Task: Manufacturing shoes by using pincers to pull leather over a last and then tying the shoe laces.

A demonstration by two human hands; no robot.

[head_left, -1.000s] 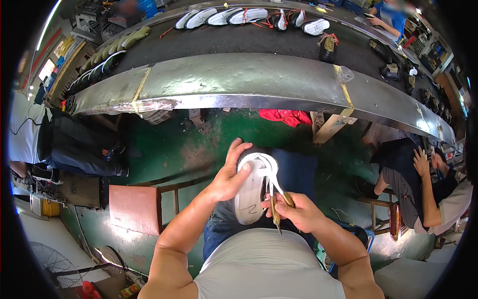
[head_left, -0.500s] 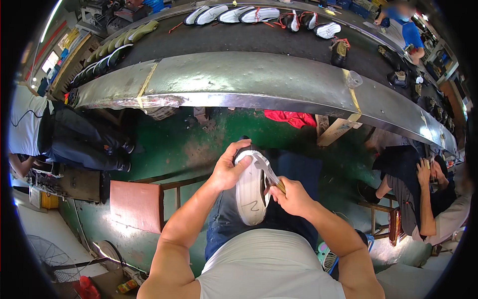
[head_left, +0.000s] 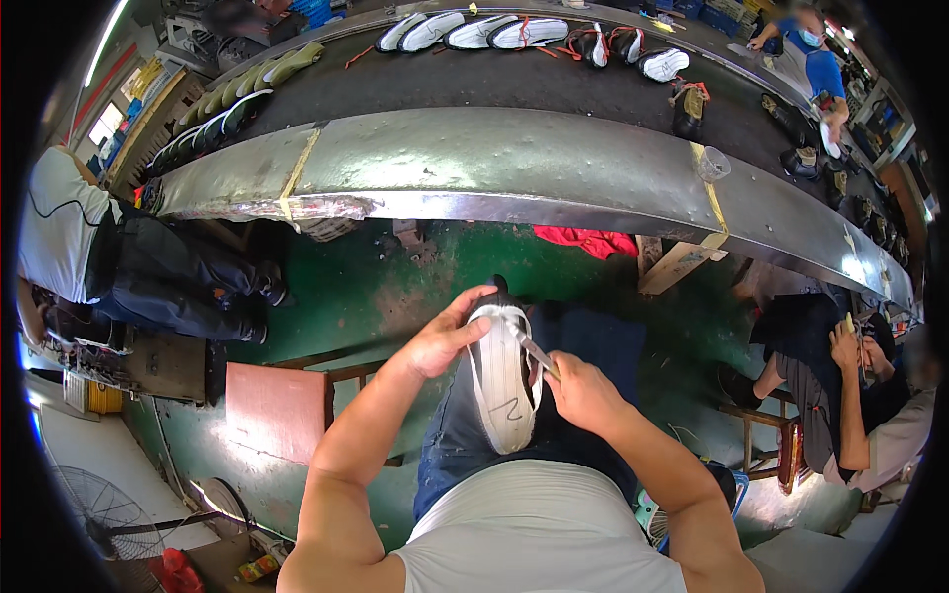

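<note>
A shoe (head_left: 497,390) with a pale, ribbed underside and a dark curved line drawn on it lies over my lap, sole facing up. My left hand (head_left: 447,341) is closed round its far end, thumb pressed on the side of the sole. A thin white strip (head_left: 474,364) runs loosely along the sole's edge. My right hand (head_left: 585,391) grips a slim hand tool (head_left: 535,352) with a flat, greyish-white shaft. Its tip meets the sole near the far end; whether it is a brush or a blade I cannot tell.
Ahead, a metal-edged bench (head_left: 445,163) carries a dark belt with white-soled shoes (head_left: 529,34), olive shoes and a clear cup (head_left: 712,163). A brown-topped stool (head_left: 277,410) stands left. Co-workers are at left, right and far right. A fan (head_left: 104,514) sits lower left.
The tool's tip has shifted slightly inward over the sole, and the white strip now hangs looser along both sides. My left hand keeps its hold. The view has shifted slightly.
</note>
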